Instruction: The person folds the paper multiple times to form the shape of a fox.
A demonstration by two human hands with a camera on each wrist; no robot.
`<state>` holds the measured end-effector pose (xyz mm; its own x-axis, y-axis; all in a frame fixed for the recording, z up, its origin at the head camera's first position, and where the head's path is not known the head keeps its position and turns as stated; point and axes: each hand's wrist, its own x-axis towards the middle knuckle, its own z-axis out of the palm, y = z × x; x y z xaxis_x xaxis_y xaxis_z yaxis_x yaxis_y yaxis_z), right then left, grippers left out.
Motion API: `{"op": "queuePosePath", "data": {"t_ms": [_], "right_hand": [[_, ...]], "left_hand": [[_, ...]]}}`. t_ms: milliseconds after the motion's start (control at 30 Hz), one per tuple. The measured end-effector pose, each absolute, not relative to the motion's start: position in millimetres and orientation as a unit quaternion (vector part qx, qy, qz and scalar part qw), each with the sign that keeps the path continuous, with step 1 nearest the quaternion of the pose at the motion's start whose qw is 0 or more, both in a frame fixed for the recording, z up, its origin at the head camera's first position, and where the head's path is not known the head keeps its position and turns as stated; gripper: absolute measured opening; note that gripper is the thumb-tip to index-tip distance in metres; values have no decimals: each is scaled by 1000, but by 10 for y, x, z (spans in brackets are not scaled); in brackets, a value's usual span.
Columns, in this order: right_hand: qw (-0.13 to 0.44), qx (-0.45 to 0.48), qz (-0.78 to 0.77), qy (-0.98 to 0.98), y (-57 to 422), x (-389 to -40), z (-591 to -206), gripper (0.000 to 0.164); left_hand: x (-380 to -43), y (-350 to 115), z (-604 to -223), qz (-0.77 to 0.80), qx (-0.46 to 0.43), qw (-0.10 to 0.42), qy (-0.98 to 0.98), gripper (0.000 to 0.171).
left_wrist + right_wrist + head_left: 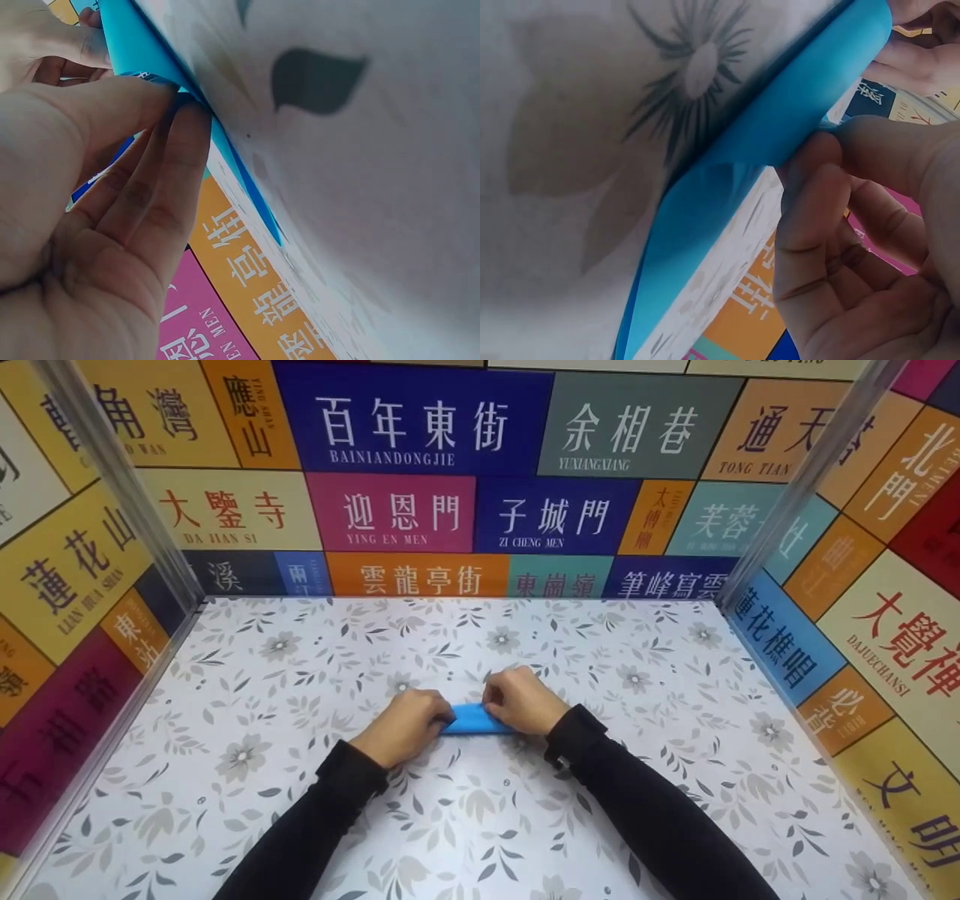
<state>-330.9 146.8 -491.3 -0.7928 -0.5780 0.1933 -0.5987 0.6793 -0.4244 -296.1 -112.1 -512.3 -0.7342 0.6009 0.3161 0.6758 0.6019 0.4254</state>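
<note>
A folded strip of blue paper (478,721) lies on the patterned tabletop, between my two hands. My left hand (405,726) pinches its left end between thumb and fingers. At the other end, my right hand (525,701) pinches the upper edge. The right wrist view shows the paper (787,97) curving over in a rounded fold, with a loose pointed flap opening toward the bottom. Thumb and index finger of the left hand (112,187) meet on the paper's edge in the left wrist view, and a thin blue corner sticks out past them.
The white tabletop (480,825) carries a grey flower and leaf print. Panels with coloured blocks and Chinese lettering (420,427) stand at the back and both sides. Clear upright strips (810,472) run along the corners.
</note>
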Motion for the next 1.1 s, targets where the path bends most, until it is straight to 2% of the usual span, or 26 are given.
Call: {"op": "queuePosePath", "data": {"t_ms": [533,1100], "right_hand": [[12,327,222,-919,1447,-3355,-4958,4],[-8,314,228,-922,1424,-3415,-4935,4]], "left_hand": [[-2958,-1122,-5135,-280,-351,62,-891,19],[-2963,-1125,-5127,-287,-349,65,-890,25]]}}
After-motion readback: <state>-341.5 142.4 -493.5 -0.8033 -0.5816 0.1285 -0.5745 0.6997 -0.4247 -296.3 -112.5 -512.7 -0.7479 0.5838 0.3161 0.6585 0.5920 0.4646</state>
